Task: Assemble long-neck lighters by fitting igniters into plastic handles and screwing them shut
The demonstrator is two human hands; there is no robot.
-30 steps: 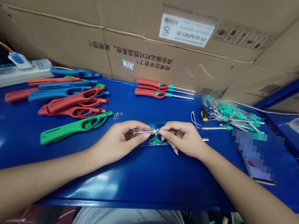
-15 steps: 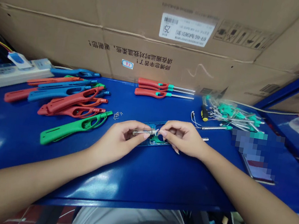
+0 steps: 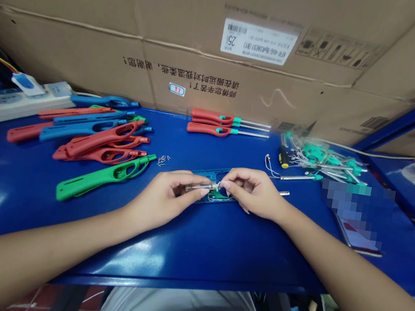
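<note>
Between the thumb and fingers of my left hand [image 3: 169,197] is a clear lighter fuel tank [image 3: 197,186], lying sideways with its valve end toward the right. My right hand [image 3: 253,190] is pinched at that valve end; what its fingertips grip is tiny, perhaps a white wire end, and partly hidden. Beneath both hands lies an open blue lighter shell [image 3: 210,173] with a green part and thin wires inside. A metal tube tip [image 3: 284,193] sticks out to the right, past my right hand.
Red, blue and green lighter shells [image 3: 89,176] are piled at left beside a power strip [image 3: 7,102]. Small screws [image 3: 163,160] lie near them. Red lighters [image 3: 209,129] rest at the back. Green-and-metal lighter tubes [image 3: 328,161], a screwdriver [image 3: 283,156] and a phone [image 3: 358,232] are at right.
The fuel tank has shifted and tilted very slightly in my left hand. My right hand stays pinched at its valve end; the other things have not moved.
</note>
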